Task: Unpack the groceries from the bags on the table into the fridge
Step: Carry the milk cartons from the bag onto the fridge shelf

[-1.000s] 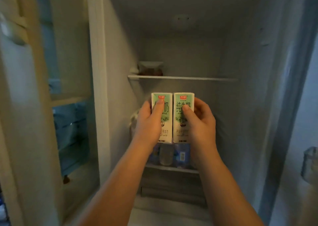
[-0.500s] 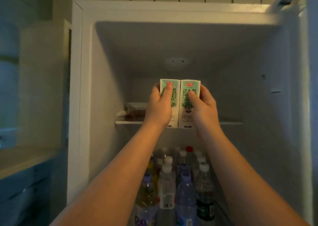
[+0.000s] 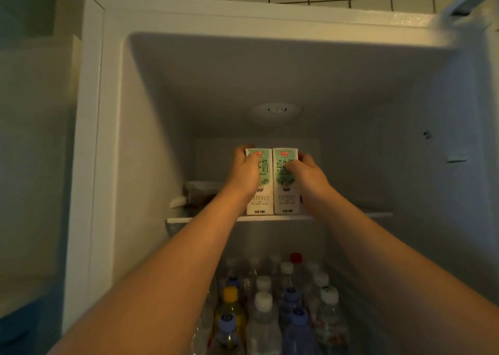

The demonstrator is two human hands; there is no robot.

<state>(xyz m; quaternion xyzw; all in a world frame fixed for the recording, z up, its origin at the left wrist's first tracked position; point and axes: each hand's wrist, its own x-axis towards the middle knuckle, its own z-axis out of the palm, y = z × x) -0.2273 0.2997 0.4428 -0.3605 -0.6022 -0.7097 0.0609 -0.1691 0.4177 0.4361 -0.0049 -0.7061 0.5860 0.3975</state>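
Up on the top shelf (image 3: 351,215) of the fridge (image 3: 108,111), two milk cartons stand upright, side by side and touching. My left hand (image 3: 247,176) grips the left milk carton (image 3: 264,200), with fingers curled round its outer side and thumb across the front. My right hand (image 3: 307,176) grips the right milk carton (image 3: 285,192) the same way, mirrored. Both bases sit right at the shelf's front lip. They look set down or very nearly, but I can't confirm contact from this angle.

Step in hand: placing, tail end of it. This pair is nearly stowed. The bags and table are out of view, so I can't judge how much is left.

Next move, as I read it: slide both cartons a little further back from the lip so they don't tip out, then loosen both grips and draw straight back. The cartons are tall and narrow, so a dragged thumb could topple one. Release evenly.

Also on the shelf is a low container (image 3: 201,192), near the left carton but apart from it. Below the shelf is a packed crowd of capped bottles (image 3: 263,314), so a dropped carton would land on those. Room to the right looks open. The lighting is dim and the far back of the shelf is hard to read.
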